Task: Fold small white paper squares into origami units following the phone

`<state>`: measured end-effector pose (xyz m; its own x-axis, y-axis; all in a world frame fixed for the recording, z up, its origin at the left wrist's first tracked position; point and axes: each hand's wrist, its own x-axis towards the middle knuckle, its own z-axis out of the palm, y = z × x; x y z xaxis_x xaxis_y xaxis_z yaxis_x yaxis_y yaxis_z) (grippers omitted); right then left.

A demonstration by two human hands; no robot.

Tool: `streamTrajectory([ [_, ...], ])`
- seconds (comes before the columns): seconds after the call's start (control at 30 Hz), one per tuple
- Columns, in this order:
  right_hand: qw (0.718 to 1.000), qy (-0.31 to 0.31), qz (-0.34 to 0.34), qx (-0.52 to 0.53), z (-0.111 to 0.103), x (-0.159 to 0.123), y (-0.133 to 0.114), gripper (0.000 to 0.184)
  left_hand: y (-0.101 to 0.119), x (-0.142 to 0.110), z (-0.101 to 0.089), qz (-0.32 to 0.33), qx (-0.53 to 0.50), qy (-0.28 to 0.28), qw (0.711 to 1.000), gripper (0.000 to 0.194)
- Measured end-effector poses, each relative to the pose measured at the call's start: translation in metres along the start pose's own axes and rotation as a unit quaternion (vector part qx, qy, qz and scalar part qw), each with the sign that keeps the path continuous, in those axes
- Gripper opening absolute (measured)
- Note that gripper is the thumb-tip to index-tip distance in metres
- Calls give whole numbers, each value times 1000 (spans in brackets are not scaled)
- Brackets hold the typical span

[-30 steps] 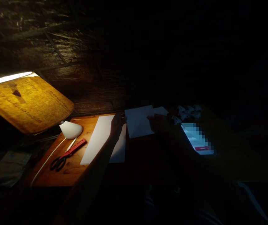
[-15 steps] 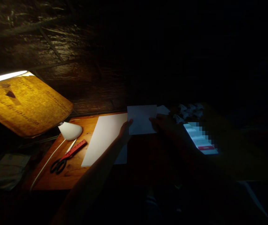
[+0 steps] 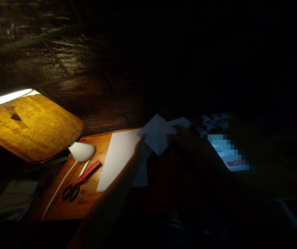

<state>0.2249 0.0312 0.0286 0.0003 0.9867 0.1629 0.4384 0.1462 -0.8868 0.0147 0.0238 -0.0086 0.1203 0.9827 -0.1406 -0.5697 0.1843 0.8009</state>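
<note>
From its front edge, the wooden surface [image 3: 58,209] runs lit between black-handled scissors [image 3: 72,188] and a white sheet [image 3: 121,152]. By the sheet's far right corner, the left hand [image 3: 141,148] and right hand [image 3: 179,135] each pinch a creased paper [image 3: 157,132] in a narrow grip; the lampshade [image 3: 39,128] carries print too blurred to read.

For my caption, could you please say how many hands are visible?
2: left hand near the left corner of the held paper, right hand near its right; darkness may hide others.

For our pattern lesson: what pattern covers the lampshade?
Lampshade: dark lettering on yellow, clearest in the head view.
</note>
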Motion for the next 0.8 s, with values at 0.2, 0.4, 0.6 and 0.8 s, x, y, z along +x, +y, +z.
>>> streamTrajectory([
  [0.2, 962, 5, -240, -133, 14, -5, 7, 14, 12, -13, 10, 26, -9, -11, 1000, 49],
  [0.4, 924, -82, -333, -171, 18, -18, -4, 25, 11, -11, 12, 31, -12, 29, 999, 30],
  [0.6, 947, -142, -283, -56, 11, -19, -4, 36, 6, -7, 5, 19, -18, 73, 997, 17],
  [0.8, 993, -77, -73, 50, 20, -10, 1, 43, 6, -9, 9, 39, 0, 35, 999, 27],
])
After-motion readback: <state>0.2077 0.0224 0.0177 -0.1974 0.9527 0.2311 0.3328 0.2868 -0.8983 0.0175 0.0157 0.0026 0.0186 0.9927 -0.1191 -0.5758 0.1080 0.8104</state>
